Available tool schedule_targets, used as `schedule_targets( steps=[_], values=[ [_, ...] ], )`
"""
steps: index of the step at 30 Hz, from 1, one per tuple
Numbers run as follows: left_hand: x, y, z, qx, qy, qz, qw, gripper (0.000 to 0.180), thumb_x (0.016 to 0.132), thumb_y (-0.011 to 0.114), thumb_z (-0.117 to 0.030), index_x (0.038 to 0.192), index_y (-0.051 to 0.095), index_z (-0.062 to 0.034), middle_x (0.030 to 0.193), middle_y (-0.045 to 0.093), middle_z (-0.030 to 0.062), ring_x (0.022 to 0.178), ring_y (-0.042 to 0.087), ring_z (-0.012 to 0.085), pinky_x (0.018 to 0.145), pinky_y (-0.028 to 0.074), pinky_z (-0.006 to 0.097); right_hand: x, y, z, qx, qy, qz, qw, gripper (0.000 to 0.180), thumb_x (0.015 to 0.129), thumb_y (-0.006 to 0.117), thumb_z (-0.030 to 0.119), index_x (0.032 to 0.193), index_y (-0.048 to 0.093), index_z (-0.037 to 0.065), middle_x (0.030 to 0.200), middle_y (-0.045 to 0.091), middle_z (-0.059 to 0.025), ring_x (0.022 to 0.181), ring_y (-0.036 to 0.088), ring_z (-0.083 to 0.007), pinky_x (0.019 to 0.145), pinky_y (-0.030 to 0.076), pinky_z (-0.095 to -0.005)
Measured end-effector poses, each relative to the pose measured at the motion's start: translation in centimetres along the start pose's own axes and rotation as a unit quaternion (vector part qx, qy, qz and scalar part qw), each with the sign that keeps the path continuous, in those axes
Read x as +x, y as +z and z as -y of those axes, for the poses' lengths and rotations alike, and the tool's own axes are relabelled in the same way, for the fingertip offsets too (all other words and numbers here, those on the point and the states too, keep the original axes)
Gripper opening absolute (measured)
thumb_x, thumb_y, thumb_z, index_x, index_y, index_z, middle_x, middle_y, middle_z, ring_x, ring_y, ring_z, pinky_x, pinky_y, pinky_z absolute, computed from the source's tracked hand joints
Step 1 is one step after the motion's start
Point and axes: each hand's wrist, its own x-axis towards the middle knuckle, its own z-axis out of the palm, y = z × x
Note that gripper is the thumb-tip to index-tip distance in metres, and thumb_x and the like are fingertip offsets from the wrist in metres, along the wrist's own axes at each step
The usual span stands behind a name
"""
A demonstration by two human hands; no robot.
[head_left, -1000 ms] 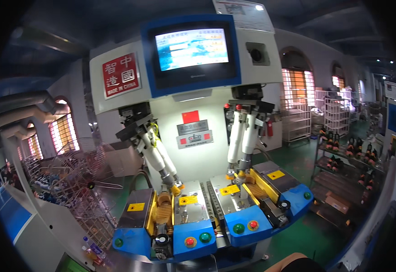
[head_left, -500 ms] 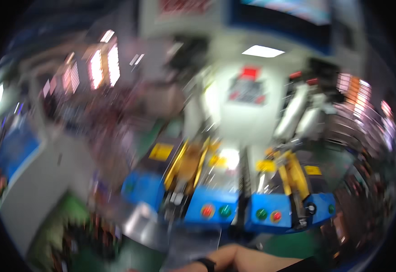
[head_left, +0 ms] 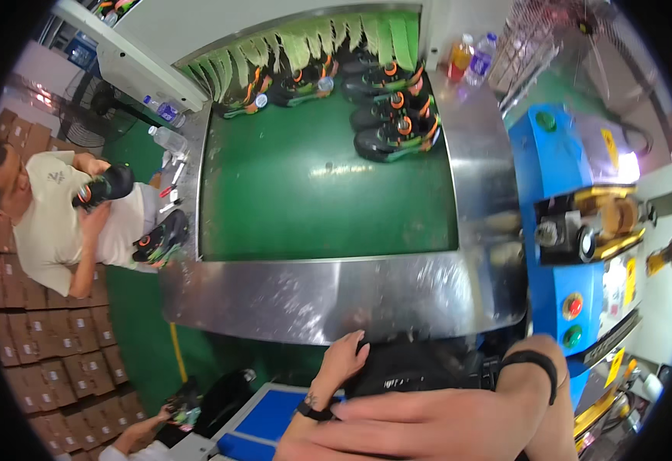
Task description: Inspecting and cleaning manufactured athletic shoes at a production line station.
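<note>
Just ahead of left hand (head_left: 344, 359) — shiny steel tabletop (head_left: 351, 296).

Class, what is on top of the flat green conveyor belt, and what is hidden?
Black shoes with orange-and-green trim sit on the flat green belt. The ragged pale-green strip curtain covers whatever is further back.

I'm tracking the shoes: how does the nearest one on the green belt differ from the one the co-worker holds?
The belt shoe rests on the green belt; the held shoe is off it, in the co-worker's hands. The belt shoe's rounded black end points left; the held shoe's points right. Both are black with orange trim.
</note>
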Motion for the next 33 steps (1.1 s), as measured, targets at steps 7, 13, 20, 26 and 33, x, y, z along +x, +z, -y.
schedule_targets(
  steps=[7,13,20,26,33],
  values=[
    [11.9,2.2,7.3,0.011,0.111,-0.314,0.943,0.018,0.085,0.060,-0.006,0.102,0.060,-0.0040,0.092,0.061,0.0167,0.083,0.058,0.0371,0.073,0.047,0.048,-12.4,4.8,-18.7,0.030,0.579,-0.262,0.771,0.024,0.095,0.060,0.015,0.114,0.065,0.001,0.095,0.072,-0.0114,0.083,0.067,-0.0152,0.071,0.053,-0.0293],
    [20.6,-1.2,5.9,0.104,0.078,-0.367,0.921,0.022,0.084,0.061,-0.009,0.105,0.062,-0.0016,0.095,0.059,0.0128,0.089,0.057,0.0330,0.079,0.043,0.044,-20.9,1.4,-41.0,-0.426,0.435,0.049,0.792,0.026,0.078,0.070,0.022,0.100,0.066,0.008,0.099,0.067,-0.0124,0.102,0.057,-0.0297,0.082,0.049,-0.0425],
    [21.7,-0.9,6.3,0.107,0.034,-0.340,0.934,0.012,0.077,0.061,-0.006,0.088,0.063,-0.0036,0.081,0.060,0.0094,0.078,0.058,0.0301,0.071,0.042,0.042,-20.4,0.9,-52.8,-0.459,0.470,0.202,0.727,0.011,0.067,0.073,0.019,0.077,0.071,0.013,0.087,0.069,-0.0056,0.095,0.061,-0.0252,0.076,0.050,-0.0385],
    [21.0,-0.5,6.7,0.117,0.050,-0.363,0.923,0.010,0.076,0.060,-0.007,0.085,0.063,-0.0045,0.079,0.059,0.0087,0.076,0.057,0.0290,0.069,0.042,0.042,-16.5,2.7,-50.1,-0.350,0.586,0.200,0.703,0.021,0.071,0.071,0.028,0.080,0.074,0.009,0.085,0.072,-0.0139,0.085,0.071,-0.0299,0.073,0.057,-0.0390],
    [19.6,-0.5,7.8,0.012,0.061,-0.338,0.939,0.009,0.081,0.061,-0.009,0.087,0.065,-0.0044,0.080,0.061,0.0112,0.076,0.060,0.0298,0.070,0.046,0.040,-17.9,14.4,-28.6,-0.091,0.747,0.013,0.658,0.035,0.074,0.068,0.036,0.086,0.072,0.003,0.086,0.069,-0.0219,0.086,0.068,-0.0401,0.075,0.056,-0.0456]
  ],
)
